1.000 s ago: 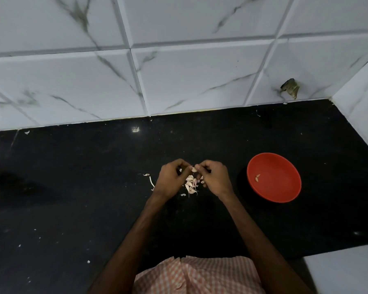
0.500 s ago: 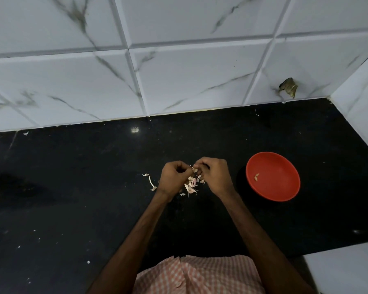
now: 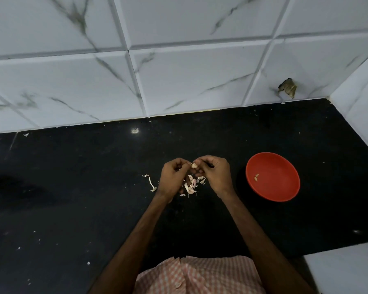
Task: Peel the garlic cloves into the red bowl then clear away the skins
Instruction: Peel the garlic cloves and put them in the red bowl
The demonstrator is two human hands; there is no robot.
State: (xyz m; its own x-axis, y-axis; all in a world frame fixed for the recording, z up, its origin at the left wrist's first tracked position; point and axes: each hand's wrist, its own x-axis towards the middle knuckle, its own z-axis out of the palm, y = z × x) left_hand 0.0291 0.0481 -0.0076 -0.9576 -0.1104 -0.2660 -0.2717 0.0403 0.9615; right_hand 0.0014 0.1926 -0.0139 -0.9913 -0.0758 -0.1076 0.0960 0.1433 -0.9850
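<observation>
Both hands meet over the black counter (image 3: 72, 198), pinching one small garlic clove (image 3: 194, 165) between their fingertips. My left hand (image 3: 172, 176) is on its left side and my right hand (image 3: 215, 174) on its right, fingers curled. Beneath them lies a small heap of pale garlic cloves and skins (image 3: 191, 185). The red bowl (image 3: 285, 187) stands to the right of my right hand and holds a peeled clove (image 3: 256, 177).
A few loose skin strips (image 3: 151, 184) lie left of my left hand. White marble-look tiles (image 3: 179, 81) rise behind the counter and at the right corner. A white surface (image 3: 344, 270) sits at the lower right. Small white flecks dot the counter's left part.
The hands have stayed in place over the heap, working the clove between the fingertips; the clove now shows a little more between them. The bowl is unmoved.
</observation>
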